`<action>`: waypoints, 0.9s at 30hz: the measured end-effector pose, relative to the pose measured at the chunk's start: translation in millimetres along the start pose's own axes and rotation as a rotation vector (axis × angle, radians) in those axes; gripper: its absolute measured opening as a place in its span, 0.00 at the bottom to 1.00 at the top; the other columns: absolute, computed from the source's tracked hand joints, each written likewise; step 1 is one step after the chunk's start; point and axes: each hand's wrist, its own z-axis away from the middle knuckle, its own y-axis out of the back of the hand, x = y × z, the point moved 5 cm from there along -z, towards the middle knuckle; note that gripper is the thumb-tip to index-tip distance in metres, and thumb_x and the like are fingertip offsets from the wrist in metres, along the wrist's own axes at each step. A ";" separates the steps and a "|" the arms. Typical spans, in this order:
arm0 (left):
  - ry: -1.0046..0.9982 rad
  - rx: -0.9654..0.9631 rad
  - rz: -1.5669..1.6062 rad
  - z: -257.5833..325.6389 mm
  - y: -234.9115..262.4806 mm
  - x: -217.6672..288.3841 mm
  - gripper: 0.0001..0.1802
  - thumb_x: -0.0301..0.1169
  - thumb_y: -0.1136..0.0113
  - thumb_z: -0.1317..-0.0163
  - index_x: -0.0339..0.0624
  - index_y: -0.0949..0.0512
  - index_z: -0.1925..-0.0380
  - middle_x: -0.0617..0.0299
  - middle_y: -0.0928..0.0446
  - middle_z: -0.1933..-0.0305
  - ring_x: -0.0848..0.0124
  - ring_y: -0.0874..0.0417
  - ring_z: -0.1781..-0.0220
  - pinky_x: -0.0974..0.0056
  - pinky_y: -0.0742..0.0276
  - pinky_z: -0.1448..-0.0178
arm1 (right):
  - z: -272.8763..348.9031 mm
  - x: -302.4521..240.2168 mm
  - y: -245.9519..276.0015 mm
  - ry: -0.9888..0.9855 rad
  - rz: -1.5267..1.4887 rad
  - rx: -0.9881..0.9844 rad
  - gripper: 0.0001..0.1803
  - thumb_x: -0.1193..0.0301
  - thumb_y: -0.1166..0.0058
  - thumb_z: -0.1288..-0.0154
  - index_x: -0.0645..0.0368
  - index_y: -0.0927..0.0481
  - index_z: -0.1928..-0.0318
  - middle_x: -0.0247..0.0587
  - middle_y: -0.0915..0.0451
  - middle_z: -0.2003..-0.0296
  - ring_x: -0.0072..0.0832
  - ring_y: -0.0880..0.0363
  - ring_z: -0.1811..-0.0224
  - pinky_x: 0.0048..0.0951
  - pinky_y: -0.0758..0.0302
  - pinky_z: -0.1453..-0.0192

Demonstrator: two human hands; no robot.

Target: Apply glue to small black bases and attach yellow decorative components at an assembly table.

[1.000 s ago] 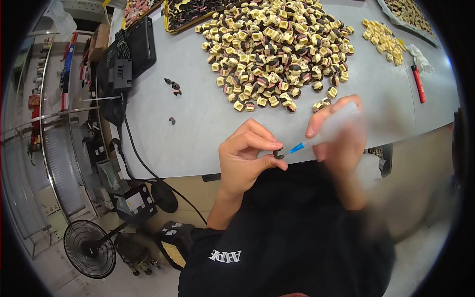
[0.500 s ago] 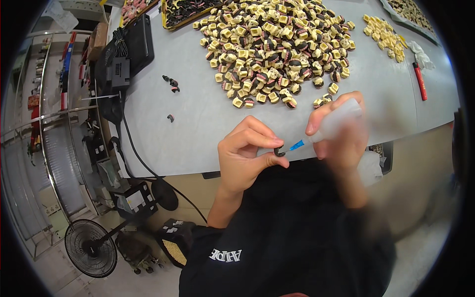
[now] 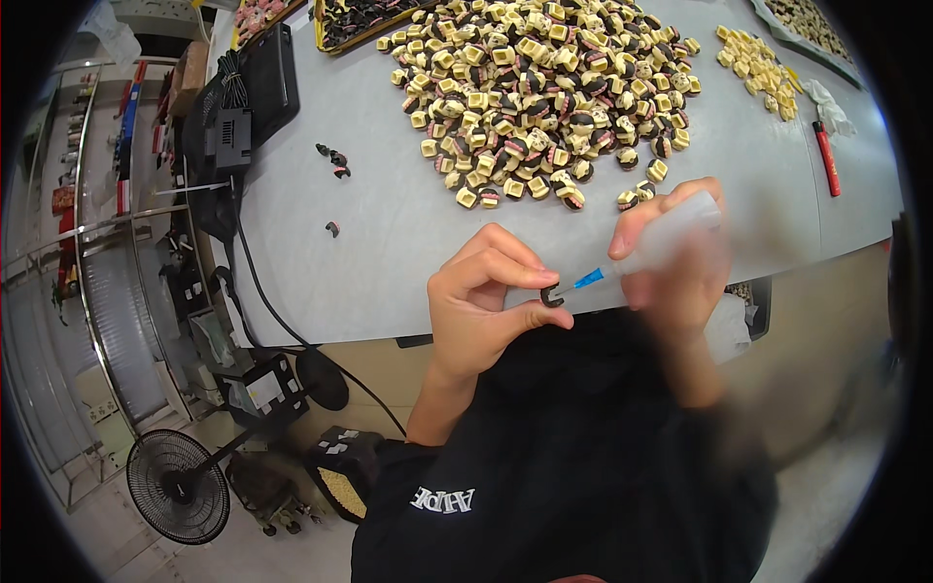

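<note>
Between the thumb and forefinger of my left hand [image 3: 482,291] is a small black C-shaped piece [image 3: 552,295], its gap facing right. My right hand [image 3: 671,267] is wrapped round a translucent white glue bottle [image 3: 671,229], tilted down to the left. Its blue needle tip [image 3: 589,279] reaches close to the black piece; whether it touches I cannot tell. A smear blurs part of my right hand. Beyond both hands lies a big heap of small cream, black and pink pieces [image 3: 544,107]. Several small dark pieces [image 3: 333,159] lie loose on the left of the table.
Left on the grey table [image 3: 389,253] are a black device [image 3: 272,87] and a cable. Trays of parts [image 3: 364,24] stand at the back. To the right are loose cream pieces [image 3: 756,68], a red marker [image 3: 826,158] and crumpled tissue [image 3: 831,109]. A fan [image 3: 178,486] stands lower left.
The bottle and its needle tip have shifted slightly up and to the right. The black piece has turned a little in my left fingers and its opening shows more plainly.
</note>
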 end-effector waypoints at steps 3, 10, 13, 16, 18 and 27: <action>0.004 -0.001 -0.018 1.5 -0.3 0.6 0.18 0.21 0.24 0.66 0.37 0.23 0.74 0.60 0.29 0.69 0.71 0.28 0.67 0.67 0.32 0.64 | 1.9 0.8 -1.4 0.002 -0.003 0.011 0.23 0.51 0.56 0.34 0.60 0.41 0.61 0.53 0.22 0.73 0.18 0.35 0.89 0.14 0.38 0.86; 0.007 -0.002 -0.039 1.6 -1.2 -0.1 0.17 0.20 0.25 0.66 0.37 0.24 0.74 0.60 0.29 0.69 0.71 0.28 0.67 0.68 0.32 0.65 | 2.0 4.1 0.3 -0.006 -0.012 0.017 0.23 0.50 0.56 0.34 0.60 0.41 0.61 0.53 0.22 0.73 0.18 0.35 0.89 0.14 0.38 0.86; -0.007 -0.011 -0.025 0.0 -1.2 0.9 0.17 0.21 0.25 0.66 0.37 0.24 0.74 0.60 0.29 0.69 0.71 0.28 0.67 0.68 0.32 0.65 | 1.3 0.7 -0.3 0.005 0.007 0.018 0.23 0.51 0.56 0.34 0.60 0.41 0.61 0.53 0.22 0.73 0.18 0.35 0.89 0.14 0.38 0.85; -0.009 -0.016 -0.020 -0.9 -0.7 0.2 0.17 0.21 0.25 0.65 0.38 0.24 0.74 0.60 0.30 0.69 0.72 0.28 0.68 0.68 0.33 0.65 | 0.3 2.2 1.6 0.012 0.002 0.023 0.23 0.51 0.56 0.34 0.60 0.41 0.61 0.53 0.22 0.73 0.17 0.35 0.89 0.13 0.39 0.85; -0.017 -0.015 -0.025 -2.1 -0.8 0.1 0.17 0.22 0.25 0.64 0.37 0.24 0.74 0.60 0.30 0.69 0.72 0.28 0.68 0.68 0.33 0.65 | -1.7 2.0 2.5 0.017 -0.002 0.024 0.23 0.51 0.56 0.34 0.60 0.41 0.61 0.53 0.22 0.73 0.17 0.36 0.89 0.13 0.39 0.85; -0.044 -0.025 0.081 -1.8 2.5 -1.7 0.17 0.13 0.29 0.63 0.35 0.21 0.71 0.57 0.29 0.66 0.73 0.26 0.66 0.70 0.25 0.62 | -3.0 -1.9 12.6 0.047 -0.012 0.024 0.22 0.52 0.55 0.34 0.60 0.41 0.60 0.54 0.22 0.70 0.17 0.33 0.83 0.15 0.35 0.79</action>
